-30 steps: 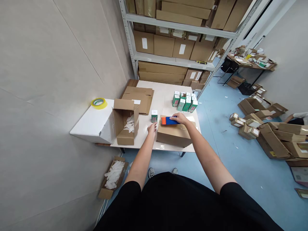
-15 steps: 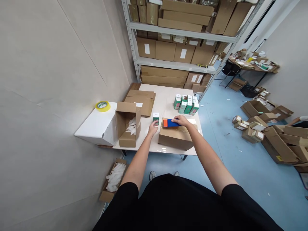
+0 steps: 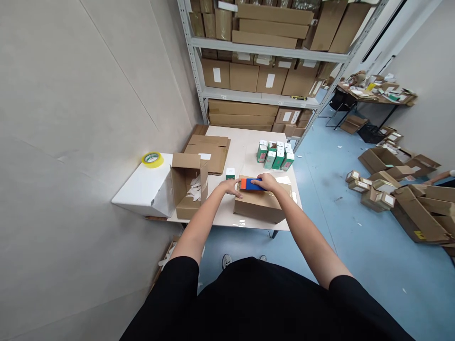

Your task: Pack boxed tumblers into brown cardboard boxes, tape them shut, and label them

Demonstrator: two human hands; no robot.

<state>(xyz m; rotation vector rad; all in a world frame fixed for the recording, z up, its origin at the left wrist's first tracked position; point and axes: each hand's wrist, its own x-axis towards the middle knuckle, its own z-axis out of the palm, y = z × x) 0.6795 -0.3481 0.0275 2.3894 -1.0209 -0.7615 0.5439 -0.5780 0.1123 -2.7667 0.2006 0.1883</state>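
A closed cardboard box [image 3: 261, 206] sits at the near edge of the white table [image 3: 245, 149]. My right hand [image 3: 269, 182] grips a blue and orange tape dispenser [image 3: 250, 184] pressed on the box's top. At the box's left top edge rests my left hand [image 3: 232, 187], fingers curled against the cardboard. A single small green and white carton [image 3: 230, 172] stands just behind that hand.
An open carton [image 3: 186, 182] with white packing stands left of the box, beside a white block [image 3: 142, 184] bearing a yellow tape roll [image 3: 152, 159]. Flat cardboard [image 3: 209, 149] and several green cartons [image 3: 275, 154] lie further back. Shelves of boxes [image 3: 249, 76] stand behind; boxes litter the floor at right.
My left hand has moved right from beside the box onto its left top edge. The right hand stays on the tape dispenser.
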